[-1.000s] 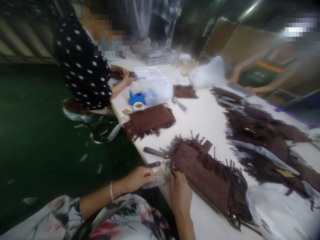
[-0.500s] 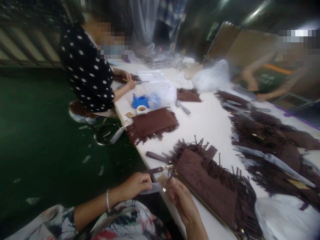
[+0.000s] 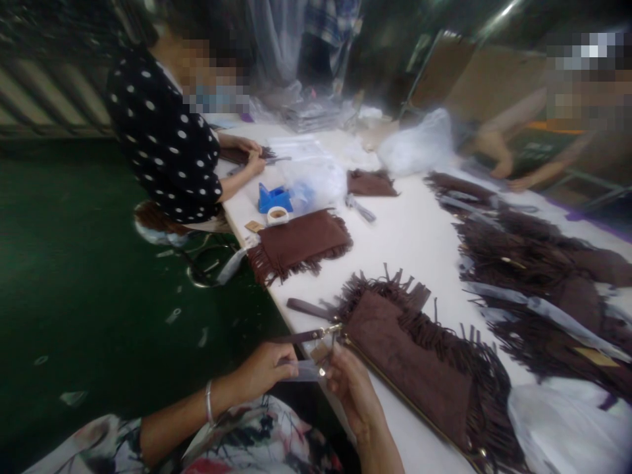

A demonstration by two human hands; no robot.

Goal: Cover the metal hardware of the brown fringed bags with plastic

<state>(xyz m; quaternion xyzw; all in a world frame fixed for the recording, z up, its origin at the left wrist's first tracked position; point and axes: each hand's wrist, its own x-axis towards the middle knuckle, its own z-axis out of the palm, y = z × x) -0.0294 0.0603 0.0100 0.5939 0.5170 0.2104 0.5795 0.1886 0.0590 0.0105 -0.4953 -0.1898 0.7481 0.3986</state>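
A dark brown fringed clutch bag (image 3: 409,355) lies on the table in front of me, its zip edge towards me. From its metal clip runs a brown wrist strap (image 3: 309,336) that reaches my left hand (image 3: 266,375). That hand is closed in a pinch around a clear plastic sleeve (image 3: 307,371), which spans the gap to my right hand. A small tan tag (image 3: 320,353) hangs by the clip. My right hand (image 3: 353,388) has its fingers curled together beside the tag and the sleeve's end; what lies between the fingertips is hidden.
Another fringed bag (image 3: 306,240) lies farther left, near a tape roll (image 3: 278,215) and blue tape dispenser (image 3: 274,197). Several brown bags are piled (image 3: 543,263) at right, beside a white plastic bag (image 3: 567,421). Co-workers sit at the far left (image 3: 162,131) and far right (image 3: 513,151).
The view has shifted slightly. My hands stay almost in place, the sleeve still stretched between them, and the tag has turned a little. The bag lies where it was.
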